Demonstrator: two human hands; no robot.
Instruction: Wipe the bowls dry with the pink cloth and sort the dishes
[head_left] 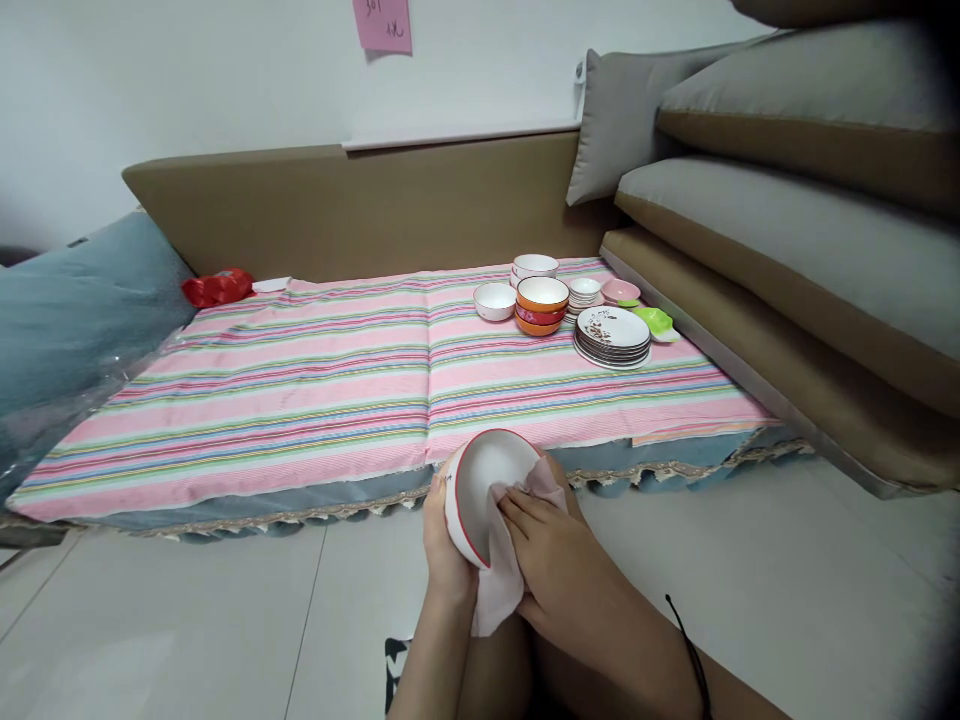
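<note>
A white bowl (480, 478) with a red rim is tilted in front of me, its opening turned to the right. My left hand (444, 545) grips it from the left and below, with fingers wrapped round the outer wall. In my right hand (551, 550) is a thin pale pink cloth (499, 600), pressed against the bowl's inside and right rim. Part of the cloth hangs below the bowl. My right fingertips push into the cloth, and the thumb is partly hidden.
On a striped cloth (300, 370) stand a white bowl (495, 302), stacked orange and red bowls (541, 300), stacked plates (613, 335), small dishes (585, 290) and a green dish (656, 322). A red bag (219, 287) lies far left. Cushions (795, 240) are piled at the right.
</note>
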